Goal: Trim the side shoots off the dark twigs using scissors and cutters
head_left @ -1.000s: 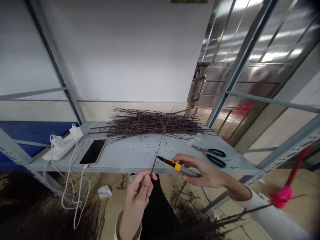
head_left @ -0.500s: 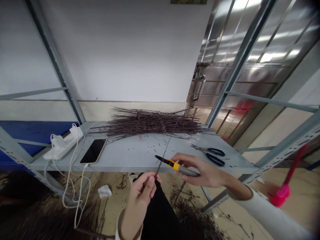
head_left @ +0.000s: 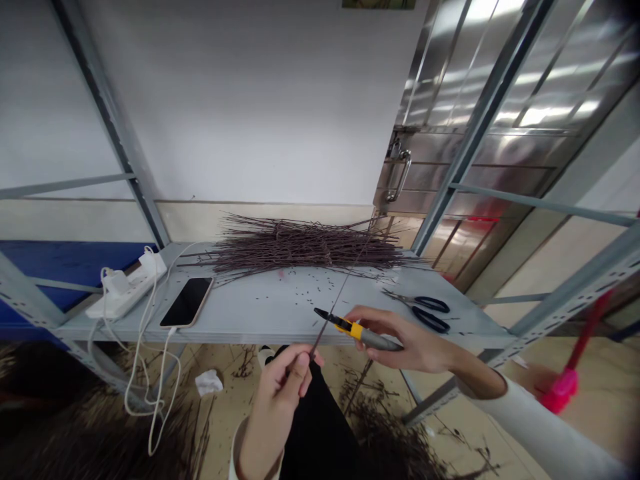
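Observation:
My left hand [head_left: 280,393] pinches the lower end of a thin dark twig [head_left: 336,301] that slants up and to the right over the shelf's front edge. My right hand [head_left: 410,343] grips a utility knife [head_left: 357,331] with a grey and yellow handle. Its black tip touches the twig just above my left fingers. A pile of similar twigs [head_left: 305,247] lies across the back of the grey metal shelf [head_left: 260,310].
Black-handled scissors [head_left: 425,311] lie on the shelf at the right. A phone [head_left: 187,302] and a white power strip [head_left: 125,287] with cables sit at the left. Metal rack posts frame both sides. Twig scraps litter the floor; a pink object [head_left: 563,390] is at the right.
The twig has tilted further to the right, its top swinging from near upright toward the scissors side. The knife tip has stayed against it. The red-pink object at right has dropped lower.

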Action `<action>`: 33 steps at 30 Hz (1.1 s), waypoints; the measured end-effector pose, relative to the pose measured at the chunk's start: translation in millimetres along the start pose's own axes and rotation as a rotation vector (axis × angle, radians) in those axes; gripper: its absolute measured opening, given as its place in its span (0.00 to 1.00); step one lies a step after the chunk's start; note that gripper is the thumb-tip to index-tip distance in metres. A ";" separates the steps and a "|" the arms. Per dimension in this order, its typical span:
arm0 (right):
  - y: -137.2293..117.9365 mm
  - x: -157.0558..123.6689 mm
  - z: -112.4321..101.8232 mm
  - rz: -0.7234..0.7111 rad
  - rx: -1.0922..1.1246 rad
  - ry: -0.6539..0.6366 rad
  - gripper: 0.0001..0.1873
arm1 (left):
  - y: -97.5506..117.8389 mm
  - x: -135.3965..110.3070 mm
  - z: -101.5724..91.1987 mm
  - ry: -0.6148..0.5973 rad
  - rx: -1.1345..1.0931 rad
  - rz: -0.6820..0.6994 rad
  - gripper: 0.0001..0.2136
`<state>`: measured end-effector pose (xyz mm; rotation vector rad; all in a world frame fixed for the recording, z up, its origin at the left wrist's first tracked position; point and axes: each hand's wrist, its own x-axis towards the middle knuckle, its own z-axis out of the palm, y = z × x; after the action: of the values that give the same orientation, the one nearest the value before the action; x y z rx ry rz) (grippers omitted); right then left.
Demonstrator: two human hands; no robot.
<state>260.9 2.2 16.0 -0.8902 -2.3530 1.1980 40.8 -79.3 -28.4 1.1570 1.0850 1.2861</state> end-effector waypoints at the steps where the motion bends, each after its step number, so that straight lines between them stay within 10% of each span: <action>1: -0.3 0.1 -0.2 0.001 -0.003 -0.005 0.19 | -0.1 -0.2 0.0 -0.002 0.003 -0.003 0.18; 33: 6.2 -4.1 7.5 -0.013 -0.044 0.111 0.20 | 5.3 -3.4 0.8 0.034 -0.029 -0.002 0.19</action>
<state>262.0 -2.2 6.5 -0.9299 -2.3017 1.0672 40.9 -83.0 -23.3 1.1154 1.0888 1.3199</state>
